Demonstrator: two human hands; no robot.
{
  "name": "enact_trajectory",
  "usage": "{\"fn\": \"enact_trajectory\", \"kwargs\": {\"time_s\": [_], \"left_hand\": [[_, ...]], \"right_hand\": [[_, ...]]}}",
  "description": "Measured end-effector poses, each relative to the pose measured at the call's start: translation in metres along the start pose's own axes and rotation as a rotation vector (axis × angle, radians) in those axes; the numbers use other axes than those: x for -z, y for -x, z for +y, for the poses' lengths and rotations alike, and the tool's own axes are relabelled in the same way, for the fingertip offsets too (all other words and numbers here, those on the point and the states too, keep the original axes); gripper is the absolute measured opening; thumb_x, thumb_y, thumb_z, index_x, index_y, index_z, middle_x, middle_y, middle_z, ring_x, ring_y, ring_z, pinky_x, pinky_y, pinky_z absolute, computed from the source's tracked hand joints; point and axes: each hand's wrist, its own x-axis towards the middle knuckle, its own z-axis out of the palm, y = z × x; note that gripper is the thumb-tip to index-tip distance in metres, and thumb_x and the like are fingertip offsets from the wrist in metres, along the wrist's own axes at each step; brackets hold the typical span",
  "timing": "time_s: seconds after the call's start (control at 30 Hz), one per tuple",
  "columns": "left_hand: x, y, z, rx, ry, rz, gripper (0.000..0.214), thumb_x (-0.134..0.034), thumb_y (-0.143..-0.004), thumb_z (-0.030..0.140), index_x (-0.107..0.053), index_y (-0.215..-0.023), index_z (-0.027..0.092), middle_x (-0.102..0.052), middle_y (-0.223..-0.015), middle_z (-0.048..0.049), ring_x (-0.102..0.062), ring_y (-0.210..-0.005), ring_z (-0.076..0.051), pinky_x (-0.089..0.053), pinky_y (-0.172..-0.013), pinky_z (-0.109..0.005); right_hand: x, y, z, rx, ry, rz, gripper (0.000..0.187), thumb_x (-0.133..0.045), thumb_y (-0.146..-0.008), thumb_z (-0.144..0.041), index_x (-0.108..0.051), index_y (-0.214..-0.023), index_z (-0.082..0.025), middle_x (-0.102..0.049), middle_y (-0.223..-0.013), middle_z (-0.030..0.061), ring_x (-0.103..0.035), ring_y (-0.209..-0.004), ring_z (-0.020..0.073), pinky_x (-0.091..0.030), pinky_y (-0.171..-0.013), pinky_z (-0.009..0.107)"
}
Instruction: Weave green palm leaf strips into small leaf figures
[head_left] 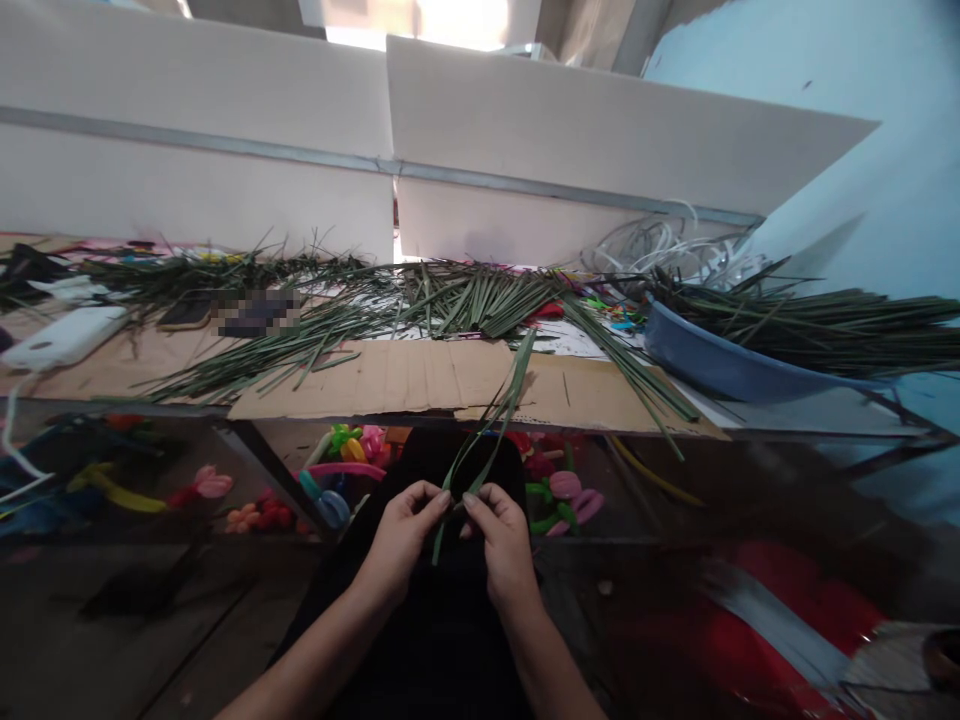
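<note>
Long green leaf strips (511, 385) rise from between my hands toward the table edge, and a short end hangs below my fingers. My left hand (409, 525) pinches one strip between thumb and forefinger. Close beside it, my right hand (496, 530) pinches another part of the strips the same way. Both hands are above my lap, in front of the table's near edge. Where the strips cross between the fingertips is too small to make out.
Piles of green leaf strips (487, 300) lie across the table on cardboard (375, 380). A blue basin (720, 352) holds more leaves at the right. A phone (187, 310) and a white power strip (67, 338) lie at the left. Colourful balloons (352, 445) sit under the table.
</note>
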Motion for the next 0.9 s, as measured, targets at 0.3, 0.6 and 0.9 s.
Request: {"fn": "enact_trajectory", "kwargs": {"time_s": [0.3,0.6,0.9], "left_hand": [[-0.003,0.000,0.000,0.011,0.036,0.023,0.041,-0.082,-0.067,0.054,-0.064,-0.073,0.018,-0.059,-0.061,0.0041,-0.050,-0.053,-0.012,-0.040,-0.052,-0.022],[-0.005,-0.002,-0.001,-0.009,0.027,0.029,0.038,-0.082,-0.068,0.050,-0.062,-0.069,0.018,-0.056,-0.061,0.0048,-0.048,-0.054,-0.011,-0.040,-0.051,-0.021],[-0.004,-0.009,-0.005,-0.030,0.009,0.071,0.036,-0.080,-0.070,0.050,-0.063,-0.071,0.018,-0.056,-0.061,0.0046,-0.047,-0.053,-0.011,-0.038,-0.048,-0.020]], "right_hand": [[-0.001,0.009,-0.002,-0.092,0.013,-0.085,0.033,-0.086,-0.069,-0.046,-0.069,-0.075,-0.017,-0.061,-0.065,-0.0015,-0.050,-0.053,0.0116,-0.043,-0.048,0.023],[0.002,0.012,0.001,-0.143,0.023,-0.126,0.032,-0.086,-0.066,-0.041,-0.064,-0.070,-0.018,-0.055,-0.058,-0.0048,-0.047,-0.050,0.0105,-0.041,-0.048,0.022],[0.004,0.015,0.007,-0.078,-0.005,-0.162,0.028,-0.082,-0.077,-0.042,-0.066,-0.078,-0.019,-0.058,-0.066,-0.0031,-0.051,-0.056,0.0117,-0.044,-0.054,0.023]]}}
